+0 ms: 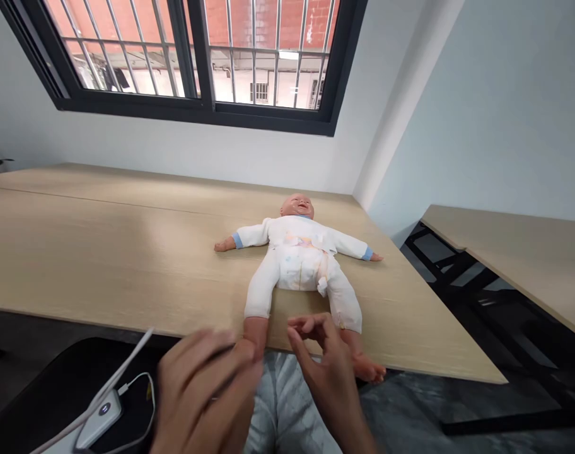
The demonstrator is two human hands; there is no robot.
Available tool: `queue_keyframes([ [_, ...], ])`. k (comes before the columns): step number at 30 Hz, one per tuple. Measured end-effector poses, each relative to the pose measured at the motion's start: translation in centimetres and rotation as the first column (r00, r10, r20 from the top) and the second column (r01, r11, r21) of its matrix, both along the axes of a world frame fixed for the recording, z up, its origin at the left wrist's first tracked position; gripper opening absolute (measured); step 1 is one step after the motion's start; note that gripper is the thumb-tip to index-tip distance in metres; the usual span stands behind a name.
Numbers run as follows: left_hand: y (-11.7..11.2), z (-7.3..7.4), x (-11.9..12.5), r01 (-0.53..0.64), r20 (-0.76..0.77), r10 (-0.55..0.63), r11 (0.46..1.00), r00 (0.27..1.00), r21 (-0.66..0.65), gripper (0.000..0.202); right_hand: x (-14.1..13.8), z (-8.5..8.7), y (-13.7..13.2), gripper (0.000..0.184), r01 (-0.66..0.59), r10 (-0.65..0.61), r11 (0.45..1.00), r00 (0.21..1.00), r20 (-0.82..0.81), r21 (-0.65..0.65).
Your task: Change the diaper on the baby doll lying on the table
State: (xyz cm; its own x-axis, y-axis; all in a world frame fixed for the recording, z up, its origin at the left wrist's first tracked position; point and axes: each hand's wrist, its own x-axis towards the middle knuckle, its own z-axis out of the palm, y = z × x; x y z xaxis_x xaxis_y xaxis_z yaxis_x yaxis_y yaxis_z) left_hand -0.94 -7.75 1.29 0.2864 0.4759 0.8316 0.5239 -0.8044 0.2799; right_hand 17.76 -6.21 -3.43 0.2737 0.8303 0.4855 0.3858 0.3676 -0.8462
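A baby doll (297,205) lies on its back on the wooden table (103,265), arms spread, feet toward me. It wears a white top (287,230) with blue cuffs, white trousers (261,287) and a patterned diaper (299,268) over them. My left hand (205,391) is blurred in front of the doll's left-side foot, fingers stretched out and slightly bent, with nothing seen in them. Between the doll's lower legs, near the table edge, my right hand (328,366) is raised. Its thumb and forefinger curl into a ring, tips close together, holding nothing visible.
A white device (101,419) with cables lies on a black chair (46,372) at lower left. Another wooden table (519,252) with a black frame stands to the right. Behind the table are a wall and a barred window (202,63).
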Motion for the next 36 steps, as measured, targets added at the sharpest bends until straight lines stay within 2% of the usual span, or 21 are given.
queue_keyframes([
  [2,2.2,-1.2,1.0,-0.001,-0.010,0.000,0.997,1.000,-0.081,0.029,-0.6,-0.6,1.3,0.016,-0.064,0.065,0.997,0.998,0.014,-0.036],
  [5,4.6,-3.6,1.6,-0.019,-0.031,0.009,0.944,0.999,-0.328,0.031,-1.0,-0.7,2.5,0.017,-0.114,0.118,0.991,0.992,0.040,-0.076],
  [8,5.4,-5.5,1.1,-0.003,-0.054,-0.019,0.924,0.998,-0.382,0.043,-1.1,-0.8,3.1,0.016,-0.146,0.149,0.989,0.983,0.108,-0.027],
  [10,5.2,-6.1,0.9,0.012,-0.025,-0.023,0.920,0.999,-0.392,0.047,-1.0,-0.9,3.3,0.016,-0.151,0.146,0.988,0.976,0.162,0.018],
  [14,5.0,-6.3,1.0,0.017,0.008,-0.015,0.920,1.000,-0.391,0.048,-0.7,-1.0,3.5,0.018,-0.177,0.185,0.983,0.942,0.280,-0.055],
  [19,5.1,-5.9,1.2,0.043,0.007,-0.044,0.920,0.999,-0.389,0.049,-0.4,-0.2,3.5,0.011,-0.185,0.198,0.980,0.842,0.502,-0.078],
  [22,5.1,-5.9,1.2,0.009,-0.031,-0.021,0.937,0.999,-0.349,0.049,-0.2,0.3,3.6,0.008,-0.190,0.232,0.973,0.795,0.561,-0.133],
  [26,4.9,-6.0,1.2,-0.069,-0.099,0.041,0.952,0.994,-0.298,0.049,0.2,0.6,3.9,0.010,-0.258,0.329,0.942,0.830,0.451,-0.214],
  [32,5.2,-6.2,1.5,-0.057,-0.089,0.031,0.952,0.996,-0.302,0.049,0.4,-0.2,4.5,0.014,-0.275,0.350,0.926,0.884,0.312,-0.259],
  [34,5.5,-6.1,1.5,-0.021,-0.061,0.001,0.946,0.998,-0.324,0.046,0.3,-0.8,4.5,0.012,-0.284,0.341,0.932,0.898,0.279,-0.225],
  [36,5.7,-6.0,1.3,0.048,-0.001,-0.052,0.926,0.999,-0.375,0.042,0.3,-1.4,4.4,0.006,-0.256,0.285,0.958,0.890,0.355,-0.126],
])
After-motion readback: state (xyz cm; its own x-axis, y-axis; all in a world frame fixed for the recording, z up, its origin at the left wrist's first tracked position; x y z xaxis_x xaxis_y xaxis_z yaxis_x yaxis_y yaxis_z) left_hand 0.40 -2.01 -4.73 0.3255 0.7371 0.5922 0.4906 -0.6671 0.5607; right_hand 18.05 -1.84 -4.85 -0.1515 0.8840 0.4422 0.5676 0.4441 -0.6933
